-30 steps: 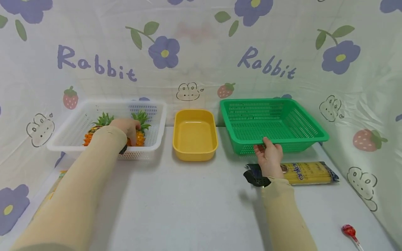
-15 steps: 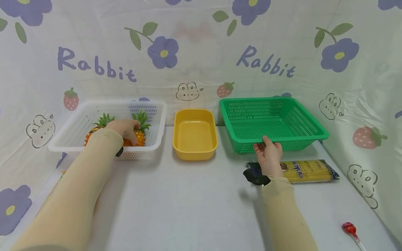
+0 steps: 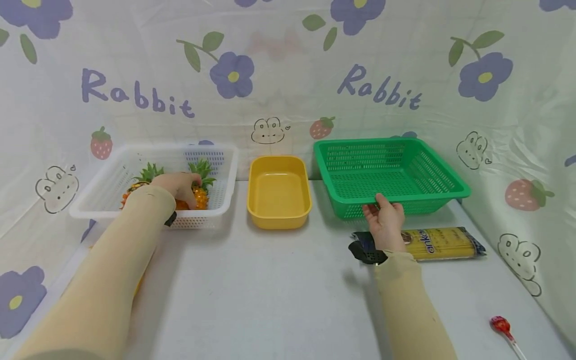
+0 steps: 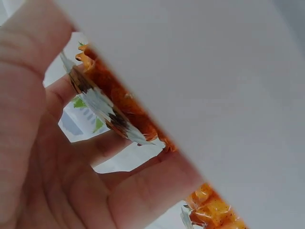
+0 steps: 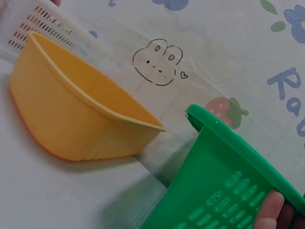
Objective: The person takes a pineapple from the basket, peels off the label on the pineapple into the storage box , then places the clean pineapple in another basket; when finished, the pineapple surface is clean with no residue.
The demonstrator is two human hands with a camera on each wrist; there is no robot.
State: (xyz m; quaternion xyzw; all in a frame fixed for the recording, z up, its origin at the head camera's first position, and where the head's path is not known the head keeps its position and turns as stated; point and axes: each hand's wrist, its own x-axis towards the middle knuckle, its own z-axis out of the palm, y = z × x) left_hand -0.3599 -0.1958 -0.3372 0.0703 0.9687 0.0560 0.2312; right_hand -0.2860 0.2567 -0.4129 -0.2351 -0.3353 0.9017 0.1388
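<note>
In the head view my left hand (image 3: 179,186) reaches over the front rim of a white perforated basket (image 3: 227,200). Inside lie pineapple-shaped orange packs with green leafy tops, one pack (image 3: 201,197) showing right of the fingers. The left wrist view has the fingers curled round a glossy orange pack (image 4: 125,102) with a jagged clear edge; a broad white surface hides much of it. On the other side my right hand (image 3: 386,222) grips the front rim of a green perforated basket (image 3: 432,201), thumb on top and fingers underneath. Nothing lies inside this basket.
Between the baskets stands a yellow tub (image 3: 279,223). A pack of spaghetti (image 3: 443,244) lies in front of the green basket, partly behind the right wrist. At the front right is a red lollipop (image 3: 501,326). A yellow-orange item (image 3: 140,284) peeks out from under the left forearm.
Both hands keep their places at the baskets. The left forearm has shifted slightly left, and the yellow-orange item beneath it now shows on its right side. The head view has tilted slightly.
</note>
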